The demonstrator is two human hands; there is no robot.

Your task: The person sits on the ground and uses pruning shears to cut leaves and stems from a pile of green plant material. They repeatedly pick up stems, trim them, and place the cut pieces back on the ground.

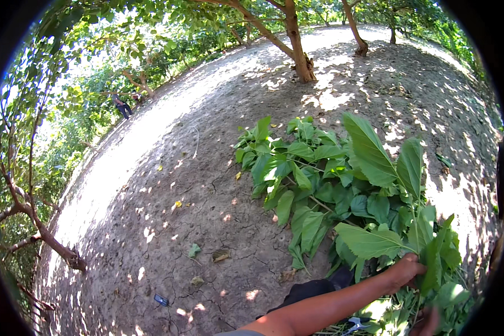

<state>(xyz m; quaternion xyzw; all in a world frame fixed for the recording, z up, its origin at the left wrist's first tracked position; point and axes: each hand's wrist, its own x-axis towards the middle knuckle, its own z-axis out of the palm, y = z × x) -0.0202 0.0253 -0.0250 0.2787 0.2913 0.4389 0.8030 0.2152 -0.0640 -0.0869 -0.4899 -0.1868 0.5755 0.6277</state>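
My left hand [404, 273] is closed around the stem of a leafy green branch [369, 154], whose large leaves stand up above the fist. The left forearm reaches across from the lower edge. Lower down, my right hand [428, 322] is close to the bottom of the same greenery, smeared and partly covered by leaves, so its fingers cannot be made out. Beyond the hands lies a heap of cut leafy branches [325, 190] on the soil. Beside my forearm, low in the picture, is a partly hidden tool [357, 323] with blue and pale parts.
Cracked, dry ground [168, 235] spreads to the left, dappled with sun. A small dark blue object [161, 300] lies on it near loose leaves. A tree trunk [303, 64] rises at the back, and bare branches [56, 246] edge the left. A person [121, 106] stands far off.
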